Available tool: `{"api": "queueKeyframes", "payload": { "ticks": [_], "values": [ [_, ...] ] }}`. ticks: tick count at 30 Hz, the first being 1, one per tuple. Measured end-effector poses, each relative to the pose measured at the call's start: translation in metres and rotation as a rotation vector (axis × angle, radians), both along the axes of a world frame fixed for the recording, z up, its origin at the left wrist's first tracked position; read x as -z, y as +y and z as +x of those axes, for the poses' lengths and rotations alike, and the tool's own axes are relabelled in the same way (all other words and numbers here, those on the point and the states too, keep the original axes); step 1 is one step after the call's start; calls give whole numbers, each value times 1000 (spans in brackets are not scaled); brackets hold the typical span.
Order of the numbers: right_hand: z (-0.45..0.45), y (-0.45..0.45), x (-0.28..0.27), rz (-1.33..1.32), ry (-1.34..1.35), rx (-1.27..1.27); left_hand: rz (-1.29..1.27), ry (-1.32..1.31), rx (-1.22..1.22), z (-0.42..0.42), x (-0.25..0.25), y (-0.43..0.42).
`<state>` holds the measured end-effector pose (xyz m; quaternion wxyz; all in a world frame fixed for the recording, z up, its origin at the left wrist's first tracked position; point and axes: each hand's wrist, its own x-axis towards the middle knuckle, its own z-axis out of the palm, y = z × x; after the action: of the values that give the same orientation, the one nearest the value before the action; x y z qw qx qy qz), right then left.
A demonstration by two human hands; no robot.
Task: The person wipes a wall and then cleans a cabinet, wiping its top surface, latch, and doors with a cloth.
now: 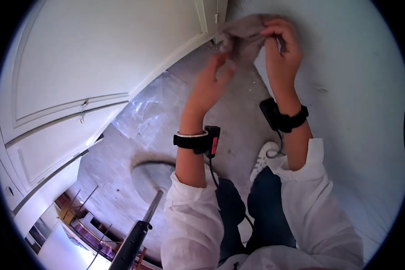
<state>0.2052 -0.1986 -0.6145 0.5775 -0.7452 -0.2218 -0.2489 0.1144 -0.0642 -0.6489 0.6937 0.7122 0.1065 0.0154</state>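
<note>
A crumpled grey-brown cloth (245, 33) hangs near the wall and the cabinet corner at the top of the view. My right hand (284, 45) pinches its right side between thumb and fingers. Just below the cloth's left part is my left hand (215, 78), its thumb and fingers apart, with nothing visibly held. Its fingertips are slightly blurred and close to the cloth's lower edge. Both wrists wear black straps with small devices and cables.
White cabinet doors (117, 49) fill the left, and a pale wall (351, 90) stands at the right. A round metal base (150, 177) with a pole is on the grey floor (112, 157). Clear plastic (144, 112) lies beside the cabinet. Furniture shows at lower left.
</note>
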Motion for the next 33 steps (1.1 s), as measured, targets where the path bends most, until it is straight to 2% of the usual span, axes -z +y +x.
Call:
{"api": "queueKeyframes", "payload": {
  "ticks": [2,3,5,6,8,10,12,13,15,16,18,21,22,24,26,28,32,33],
  "values": [
    [-19,-15,-10,-69,105,-42,410,51,248,-22,4,-5],
    [-28,-21,-17,-78,129,-44,398,73,252,-34,2,-9],
    [-46,-33,-29,-167,228,-24,579,143,479,-52,-11,-23],
    [-56,-37,-43,-174,245,-27,569,158,483,-58,-26,-29],
    [-74,-44,-59,-131,379,-17,102,300,543,-68,-48,-39],
    [-94,-44,-81,-82,461,-7,46,309,464,-74,-66,-48],
    [-110,-45,-102,-30,537,6,20,216,79,-79,-83,-63],
    [-118,-45,-111,-25,571,11,14,227,78,-84,-91,-69],
    [-135,-43,-132,28,648,-1,-244,367,-120,-87,-117,-75],
    [-142,-44,-143,34,651,8,-239,372,-111,-90,-132,-78],
    [-157,-48,-170,75,821,-85,-783,557,-235,-103,-176,-84],
    [-177,-58,-217,64,988,-143,-815,515,-129,-123,-231,-89],
    [-182,-60,-232,48,1083,-148,-803,502,-120,-130,-242,-88],
    [-189,-66,-272,16,1056,-247,-476,355,40,-147,-268,-89],
    [-201,-67,-314,126,1196,-170,-361,341,42,-158,-305,-87],
    [-215,-78,-340,47,1163,-225,-197,383,60,-167,-338,-87],
    [-229,-74,-390,30,1013,-334,-54,271,-39,-189,-401,-86],
    [-232,-72,-403,25,983,-334,-175,342,-109,-197,-418,-85]
  ]
}}
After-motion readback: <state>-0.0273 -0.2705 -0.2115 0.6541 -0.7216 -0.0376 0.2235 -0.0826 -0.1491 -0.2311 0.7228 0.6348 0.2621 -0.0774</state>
